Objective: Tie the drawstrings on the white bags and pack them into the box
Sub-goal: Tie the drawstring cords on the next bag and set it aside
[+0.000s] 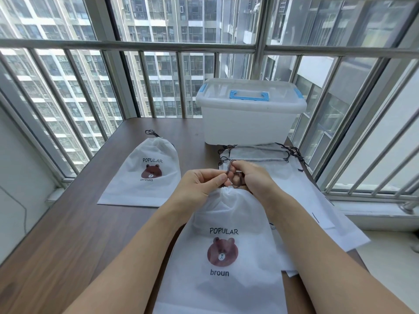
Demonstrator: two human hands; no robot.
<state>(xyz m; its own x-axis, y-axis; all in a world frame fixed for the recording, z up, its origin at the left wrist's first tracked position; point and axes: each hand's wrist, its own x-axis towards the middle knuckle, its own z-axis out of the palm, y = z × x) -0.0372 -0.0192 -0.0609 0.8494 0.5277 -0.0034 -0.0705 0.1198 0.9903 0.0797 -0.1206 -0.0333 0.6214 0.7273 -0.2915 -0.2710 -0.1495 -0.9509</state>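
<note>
Brown table (68, 223) is sitting by window bars, with bare room at 9 o'clock. Left hand (201, 184) and right hand (251, 177) are pinching the dark drawstring (229, 168) of the middle white bear bag (222, 257), its top bunched tight. At 12 o'clock the lidded box (249, 114) is waiting, more bags (294, 177) lying at 2 o'clock and one tied bag (145, 173) at 10 o'clock.

A dark wood-grain table (68, 223) stands against barred windows (158, 64) — daylight outside, tall apartment blocks (56, 23) beyond.

near bag (223, 250): your forearms cover its upper sides; the bottom edge runs out of frame.
drawstring (230, 169): mostly hidden inside your fingers (217, 179); you can't tell whether a knot exists.
storage box (248, 114): frosted walls blur the contents.
</note>
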